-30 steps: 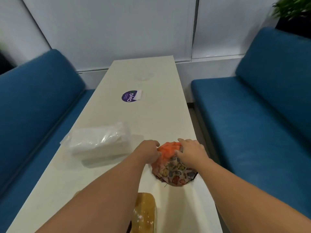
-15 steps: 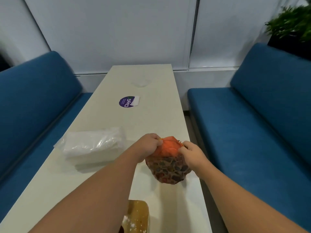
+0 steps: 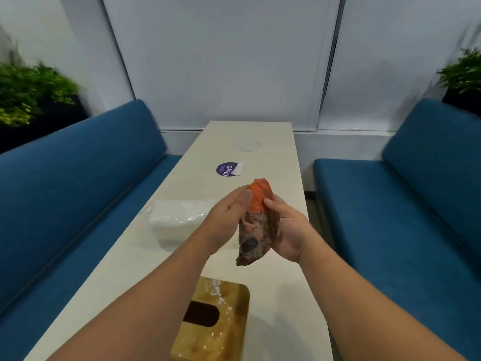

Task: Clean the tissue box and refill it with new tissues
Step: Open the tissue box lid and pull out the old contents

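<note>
An orange and patterned cloth hangs bunched in the air above the table, held between both hands. My left hand grips its upper left side. My right hand curls round it from the right. A wooden tissue box with a dark oval slot stands at the table's near end, with white dust specks on its top. A clear plastic pack of white tissues lies on the table to the left of my hands.
The long white table runs away from me between two blue sofas. A round purple sticker lies further up the table. Potted plants stand behind both sofas.
Both hands have lifted the cloth off the table and bunched it upright in the air. The view has tilted up, and more of the tissue box shows.
</note>
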Demonstrator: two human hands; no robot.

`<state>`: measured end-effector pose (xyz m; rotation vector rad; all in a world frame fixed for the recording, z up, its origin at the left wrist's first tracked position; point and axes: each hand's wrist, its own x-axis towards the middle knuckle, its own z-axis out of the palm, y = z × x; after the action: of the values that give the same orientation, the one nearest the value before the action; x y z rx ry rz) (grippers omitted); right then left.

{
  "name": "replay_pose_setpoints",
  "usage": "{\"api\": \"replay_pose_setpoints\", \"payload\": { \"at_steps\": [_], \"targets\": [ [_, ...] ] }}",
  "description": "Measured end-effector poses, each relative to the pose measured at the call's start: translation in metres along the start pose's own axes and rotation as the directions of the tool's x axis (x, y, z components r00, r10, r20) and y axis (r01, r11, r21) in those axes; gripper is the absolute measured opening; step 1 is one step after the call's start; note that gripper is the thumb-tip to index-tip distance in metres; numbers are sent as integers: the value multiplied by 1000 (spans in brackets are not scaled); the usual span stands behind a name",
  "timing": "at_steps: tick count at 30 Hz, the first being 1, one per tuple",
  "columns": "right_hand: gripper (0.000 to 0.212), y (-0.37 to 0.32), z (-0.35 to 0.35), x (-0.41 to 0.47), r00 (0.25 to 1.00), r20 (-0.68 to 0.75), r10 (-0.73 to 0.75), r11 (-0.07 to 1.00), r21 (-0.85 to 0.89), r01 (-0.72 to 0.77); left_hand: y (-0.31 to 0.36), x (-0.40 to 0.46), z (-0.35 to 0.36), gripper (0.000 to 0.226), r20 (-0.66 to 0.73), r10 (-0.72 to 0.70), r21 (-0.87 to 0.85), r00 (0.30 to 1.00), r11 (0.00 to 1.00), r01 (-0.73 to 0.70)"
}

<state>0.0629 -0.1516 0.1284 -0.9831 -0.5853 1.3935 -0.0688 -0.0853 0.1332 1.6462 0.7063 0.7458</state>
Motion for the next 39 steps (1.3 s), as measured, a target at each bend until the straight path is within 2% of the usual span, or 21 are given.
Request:
{"api": "replay_pose_setpoints", "payload": {
  "at_steps": [2,6,8,10,12,14,16,17,21,22,24,27,28,30,31,33,35,39],
  "targets": [
    [24,9,23,-4,999,42,-2,999,-39,3,-3,-19,-13,29,12,1,47,1000,999,-2],
    [14,27,62,-5,995,-11,-101,970,-224,96,-10,-52,-42,22,-129,-18,219,991,975,46],
    [4,36,79,-5,961,-97,-260,863,-470,185,-9,-70,-55,24,-241,-12,332,970,938,94],
    [14,47,97,-9,893,-190,-407,708,-684,177,-6,-89,-67,23,-366,57,448,929,886,123],
    [23,58,122,-17,910,-193,-366,719,-680,145,-6,-105,-83,25,-412,130,560,902,817,138],
    [27,76,148,-25,960,-124,-250,737,-668,106,-11,-117,-101,22,-346,125,637,930,759,135],
    [19,93,171,-29,972,-101,-214,782,-614,108,-19,-129,-118,20,-248,83,611,965,787,89],
    [15,97,178,-30,974,-109,-198,824,-557,105,-22,-134,-125,26,-216,79,574,973,816,61],
    [12,111,198,-34,995,-97,-35,963,-270,7,-41,-153,-148,48,-239,50,292,970,956,22],
    [11,115,201,-35,996,-92,-19,966,-260,-6,-45,-155,-151,48,-245,31,221,969,975,25],
    [20,123,202,-32,997,-78,-7,925,-378,-24,-50,-157,-153,42,-259,11,143,966,989,27],
    [45,120,187,-29,997,-66,-39,760,-650,-13,-56,-158,-162,28,-279,-20,193,960,978,76],
    [49,117,174,-29,994,-39,-101,628,-778,33,-58,-159,-167,26,-280,-53,200,958,973,112],
    [67,113,139,-29,990,-19,-137,194,-981,8,-64,-159,-179,19,-278,-118,222,953,958,184],
    [85,113,124,-32,996,-42,-83,-9,-999,-43,-68,-158,-184,17,-279,-144,250,949,944,216],
    [117,120,103,-37,994,-78,76,-284,-957,-53,-75,-154,-190,18,-265,-180,361,947,893,270],
    [132,130,94,-37,983,-70,173,-423,-906,10,-81,-147,-189,25,-210,-218,498,953,815,296],
    [140,135,92,-31,982,-45,184,-466,-883,47,-88,-124,-186,35,-113,-276,609,955,740,286]
  ]
}}
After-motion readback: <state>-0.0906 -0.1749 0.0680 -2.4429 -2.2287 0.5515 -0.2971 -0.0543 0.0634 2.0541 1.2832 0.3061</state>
